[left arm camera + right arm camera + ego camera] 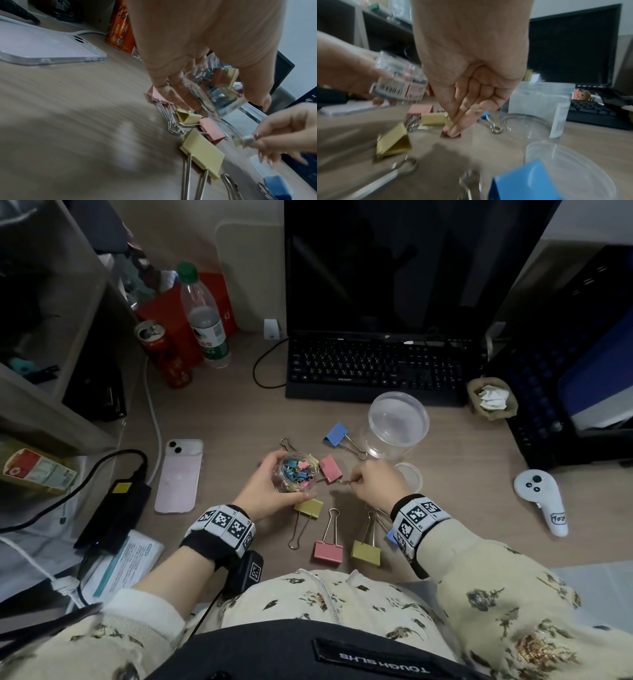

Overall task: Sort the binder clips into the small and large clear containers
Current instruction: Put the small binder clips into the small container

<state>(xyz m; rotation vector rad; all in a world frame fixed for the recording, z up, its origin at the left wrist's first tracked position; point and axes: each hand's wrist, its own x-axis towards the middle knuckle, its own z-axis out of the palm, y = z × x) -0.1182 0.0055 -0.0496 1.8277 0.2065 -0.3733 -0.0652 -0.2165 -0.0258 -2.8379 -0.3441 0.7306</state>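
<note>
Between the right hand's thumb and fingers, a small yellow clip is being pinched just above the counter, right next to the small clear container. That little tub is being gripped by the left hand, fingers curled round its wall, lifted off the wood and tilted a bit. It's already being filled with a jumble of small clips in pink, blue and yellow.

Big clips are being left scattered around both hands: a pink one touching the tub's far side, a yellow one under the left palm, another pink and yellow lying side by side nearer the body, and a blue one farther out. Just beyond that blue one, the large clear container is being kept upright, with a round clear lid lying just beside the right hand.

Off to the left a pink phone is lying face down; a black keyboard is sitting at the back.
</note>
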